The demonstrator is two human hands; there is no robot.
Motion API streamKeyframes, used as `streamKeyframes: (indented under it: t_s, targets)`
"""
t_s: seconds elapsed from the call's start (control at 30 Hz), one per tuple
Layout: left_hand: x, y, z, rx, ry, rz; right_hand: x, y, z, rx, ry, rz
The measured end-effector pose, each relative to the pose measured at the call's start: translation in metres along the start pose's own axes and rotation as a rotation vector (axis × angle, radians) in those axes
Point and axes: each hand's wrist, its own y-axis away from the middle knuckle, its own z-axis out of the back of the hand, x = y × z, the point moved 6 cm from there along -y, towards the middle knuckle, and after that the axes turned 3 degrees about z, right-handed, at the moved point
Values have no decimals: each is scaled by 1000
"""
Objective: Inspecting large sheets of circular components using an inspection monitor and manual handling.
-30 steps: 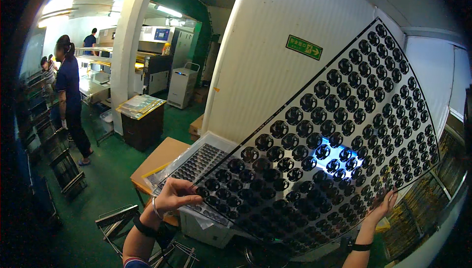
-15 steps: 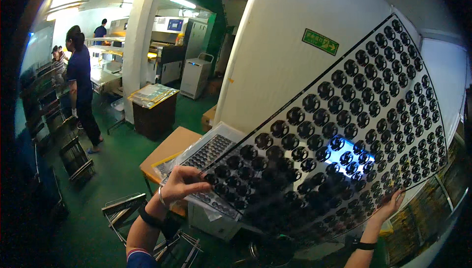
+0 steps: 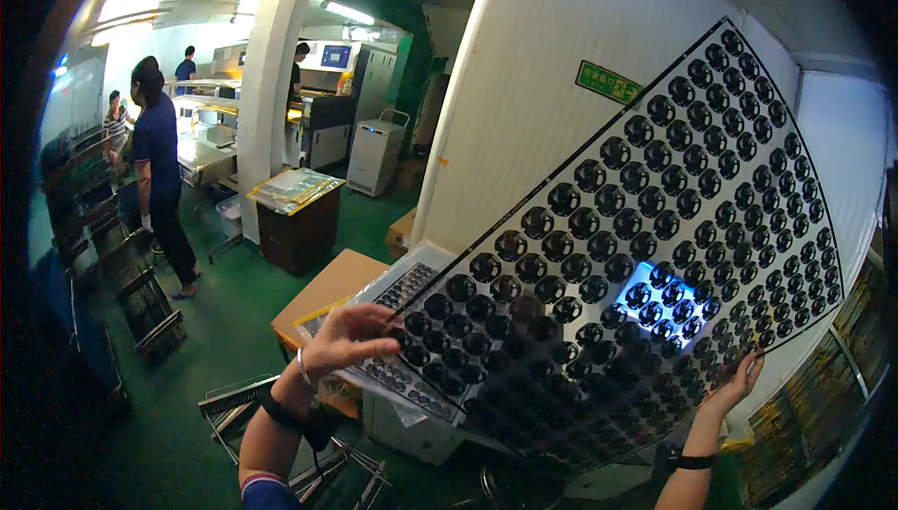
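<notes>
In front of me a large clear film sheet (image 3: 624,222), printed with rows of round black patterns, is held up at a slant. My left hand (image 3: 354,340) pinches its left corner, with the thumb on the near side and the fingers along the edge. At the lower right edge, my right hand (image 3: 735,383) grips the sheet, its fingers partly hidden. A bluish-white light reflection shows on the lower middle of the film. Under and behind the left corner lies a similar patterned sheet (image 3: 412,284) on a pile.
A brown board (image 3: 329,287) lies by the pile. White wall panels (image 3: 552,5) stand behind the film. Metal racks (image 3: 234,407) sit on the green floor at lower left. Beyond are a dark cabinet (image 3: 297,234), a pillar (image 3: 267,71), machines, and a person (image 3: 157,155) in dark clothes.
The film's upper corner has shifted slightly left and its right edge has come in a little. Both hands keep their hold. Another person has come into view beside the pillar.
</notes>
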Motion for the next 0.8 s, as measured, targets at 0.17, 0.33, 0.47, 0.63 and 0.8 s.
streamKeyframes:
  t_s: [0.17,0.33,0.47,0.63,0.8]
  targets:
    - [-39,-7,-28,-34,-219,-42,15,3,1,-66,-14,-16]
    - [-67,-13,-61,-48,-265,-213,18,-12,11,-32,66,-36]
    - [-66,-9,-83,-82,-173,-198,-10,-34,15,118,-118,-165]
    - [-86,-1,-77,-71,-179,-126,-6,-66,-28,212,-25,33]
    - [-109,-2,-59,-87,169,-129,50,-80,-128,635,372,592]
